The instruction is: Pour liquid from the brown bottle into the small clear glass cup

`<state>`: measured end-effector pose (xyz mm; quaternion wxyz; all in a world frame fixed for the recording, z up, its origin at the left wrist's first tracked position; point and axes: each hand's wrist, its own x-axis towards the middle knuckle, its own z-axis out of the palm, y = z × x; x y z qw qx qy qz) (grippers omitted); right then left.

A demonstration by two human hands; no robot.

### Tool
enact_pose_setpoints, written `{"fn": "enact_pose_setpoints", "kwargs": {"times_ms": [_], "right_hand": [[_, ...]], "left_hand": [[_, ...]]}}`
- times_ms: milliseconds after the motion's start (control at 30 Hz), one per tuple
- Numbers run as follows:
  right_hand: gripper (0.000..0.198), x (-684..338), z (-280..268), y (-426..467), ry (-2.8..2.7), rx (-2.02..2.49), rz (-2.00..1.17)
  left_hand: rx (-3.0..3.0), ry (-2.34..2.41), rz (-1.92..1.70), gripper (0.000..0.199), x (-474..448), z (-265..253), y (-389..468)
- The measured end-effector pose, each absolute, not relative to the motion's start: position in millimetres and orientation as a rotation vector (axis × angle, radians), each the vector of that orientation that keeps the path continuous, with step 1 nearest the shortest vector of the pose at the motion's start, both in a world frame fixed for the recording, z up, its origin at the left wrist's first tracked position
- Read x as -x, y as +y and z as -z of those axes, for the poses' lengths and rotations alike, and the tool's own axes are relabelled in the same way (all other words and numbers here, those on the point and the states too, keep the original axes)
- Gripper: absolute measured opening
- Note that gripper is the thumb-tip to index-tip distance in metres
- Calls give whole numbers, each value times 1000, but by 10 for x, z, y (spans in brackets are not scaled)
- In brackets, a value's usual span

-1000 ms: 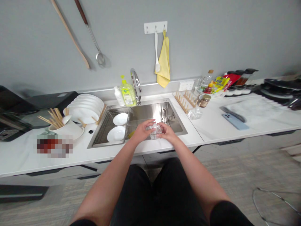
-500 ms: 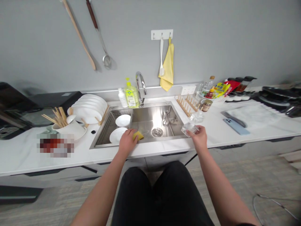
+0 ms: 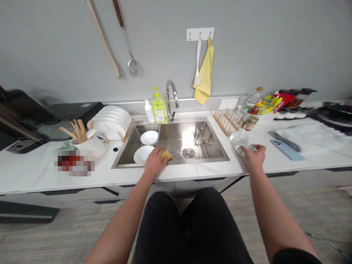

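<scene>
My left hand [image 3: 156, 161] is at the front rim of the steel sink [image 3: 180, 139], with its fingers closed on a yellow sponge [image 3: 167, 156]. Just beside it, in the sink's left part, are a white plate [image 3: 142, 154] and a white bowl [image 3: 149, 137]. Over the counter right of the sink, my right hand [image 3: 255, 157] has its thumb and fingers round a clear glass [image 3: 246, 146], partly covered by the fingers. Another clear glass item [image 3: 236, 137] is right behind it; where one ends and the other begins is hard to make out.
A wooden rack [image 3: 226, 121] and a jar [image 3: 250, 123] stand behind the glassware. A blue phone [image 3: 288, 149] lies to the right. The faucet [image 3: 172, 99] rises behind the sink, near a soap bottle [image 3: 159, 109]. Stacked white plates [image 3: 111, 123] and a chopstick pot [image 3: 90, 146] are left.
My right hand has moved right with the clear glass, from the sink's right edge to the counter beside the other glass item. My left hand stays on the sponge. The view has shifted slightly.
</scene>
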<state>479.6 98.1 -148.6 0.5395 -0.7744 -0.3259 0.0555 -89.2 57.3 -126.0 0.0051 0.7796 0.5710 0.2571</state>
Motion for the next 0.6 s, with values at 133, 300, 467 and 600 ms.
{"fn": "enact_pose_setpoints", "kwargs": {"times_ms": [133,300,467,600], "right_hand": [[83,-4786,1473,1026,-778,1856,-138],[90,-4794,1452,1083,-784,1866,-172],[95,-4652,1367,859,-865,1687,125],[48,-4097,1213,560,-1076,1549,201]], "left_hand": [[-2457,1808,-809,38,884,1261,581],[-2456,1825,-798,38,886,1259,585],[-2443,1797,-864,37,894,1296,599],[-2435,1782,-910,35,898,1296,592]]}}
